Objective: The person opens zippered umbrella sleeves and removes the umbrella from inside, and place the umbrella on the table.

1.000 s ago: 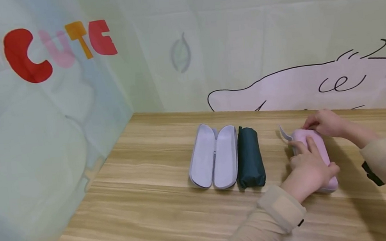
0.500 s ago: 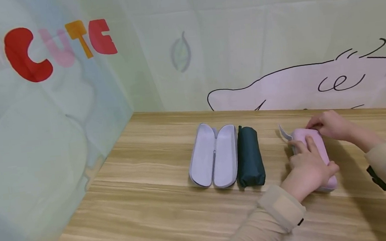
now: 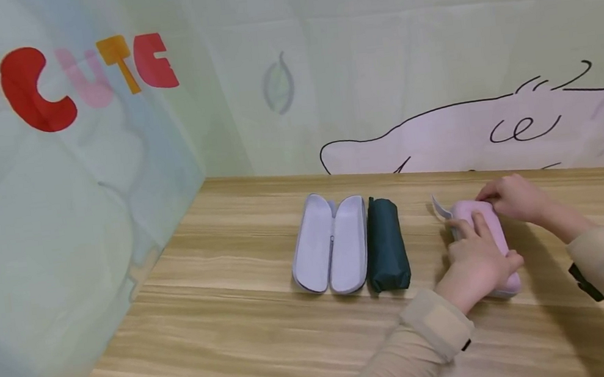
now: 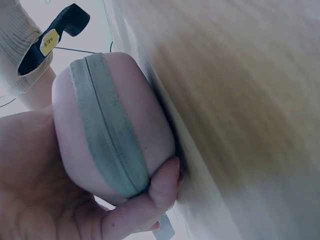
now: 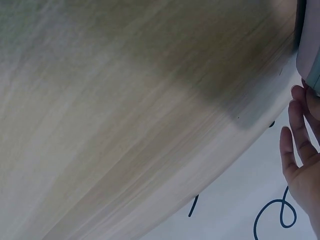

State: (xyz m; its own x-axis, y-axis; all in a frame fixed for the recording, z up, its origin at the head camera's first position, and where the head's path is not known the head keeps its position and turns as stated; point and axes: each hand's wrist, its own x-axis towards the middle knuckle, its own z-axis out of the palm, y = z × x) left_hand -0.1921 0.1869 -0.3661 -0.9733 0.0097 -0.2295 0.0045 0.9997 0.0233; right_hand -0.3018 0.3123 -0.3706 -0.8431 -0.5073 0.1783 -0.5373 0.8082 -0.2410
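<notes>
A pink hard case (image 3: 496, 234) with a grey zipper band (image 4: 107, 120) lies shut on the table at the right, a grey strap (image 3: 439, 206) sticking out of its far left side. My left hand (image 3: 475, 259) grips the case from above, fingers over its left side and thumb on its right. At the far end, my right hand (image 3: 518, 196) pinches at the zipper; the pull is hidden by the fingers. In the right wrist view, thumb and forefinger meet by the zipper band while the other fingers of the right hand (image 5: 302, 155) stand out loosely.
Left of the hands, a grey-lavender case (image 3: 311, 252) lies open and flat. Touching its right side is a dark green fabric roll (image 3: 387, 244). The wooden table (image 3: 228, 331) meets a printed cloth wall (image 3: 368, 83) behind and at left.
My right hand has slid slightly rightward along the far end of the pink case. My left hand keeps its grip. The head view has shifted a little.
</notes>
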